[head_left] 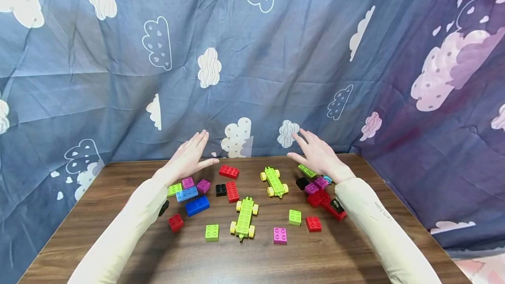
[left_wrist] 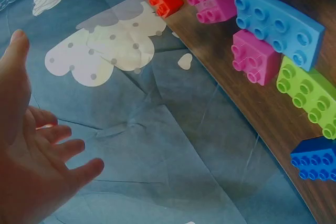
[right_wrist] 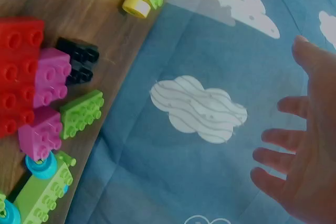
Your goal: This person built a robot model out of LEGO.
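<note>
Both hands are raised over the back of the table with nothing in them. The left hand (head_left: 188, 157), fingers straight and thumb spread, is above a group of bricks: a light blue brick (left_wrist: 280, 27), two magenta bricks (left_wrist: 256, 56) and a lime brick (left_wrist: 310, 98). On the other side, the right hand (head_left: 318, 154) extends its fingers above a lime brick (right_wrist: 81, 114), magenta bricks (right_wrist: 51, 77), a large red brick (right_wrist: 18, 77) and a black brick (right_wrist: 77, 60). Two lime car bases with yellow wheels, one nearer (head_left: 244, 217) and one farther (head_left: 274, 182), stand between the hands.
The wooden table (head_left: 244, 266) also bears a dark blue brick (head_left: 197, 205), a black brick (head_left: 221, 189), several red bricks (head_left: 232, 192), lime square bricks (head_left: 211, 232) and a magenta square brick (head_left: 280, 235). A blue cloud-patterned cloth (head_left: 252, 78) hangs along the back edge.
</note>
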Available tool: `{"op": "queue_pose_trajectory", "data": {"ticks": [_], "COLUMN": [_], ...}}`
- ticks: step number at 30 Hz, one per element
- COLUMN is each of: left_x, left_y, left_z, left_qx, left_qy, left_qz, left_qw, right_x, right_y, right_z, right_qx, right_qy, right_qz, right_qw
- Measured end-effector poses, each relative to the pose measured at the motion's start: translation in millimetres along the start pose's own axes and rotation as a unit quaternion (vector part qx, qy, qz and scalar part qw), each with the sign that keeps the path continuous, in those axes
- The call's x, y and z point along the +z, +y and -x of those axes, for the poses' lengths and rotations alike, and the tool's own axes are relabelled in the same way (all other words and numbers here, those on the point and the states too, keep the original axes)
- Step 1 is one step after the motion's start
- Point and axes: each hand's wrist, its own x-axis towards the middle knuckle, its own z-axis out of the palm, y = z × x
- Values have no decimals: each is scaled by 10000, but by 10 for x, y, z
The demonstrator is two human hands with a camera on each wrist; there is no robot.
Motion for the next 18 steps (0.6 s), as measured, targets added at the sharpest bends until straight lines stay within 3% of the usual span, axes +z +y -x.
{"op": "queue_pose_trajectory", "data": {"ticks": [9,18], "left_x": [111,195], "left_y": [-3,103], "left_z": [123,292], "left_qx": [549,812], "left_qy": [141,-73], "left_qz": [54,175], "left_qw": [9984,9965], "right_x": [124,190], "right_y": [-184,-451], "right_z": [140,321], "right_qx": [-652,-972], "right_qy": [420,284], "right_qz": [-81,-717], "right_qw": [9970,9923]}}
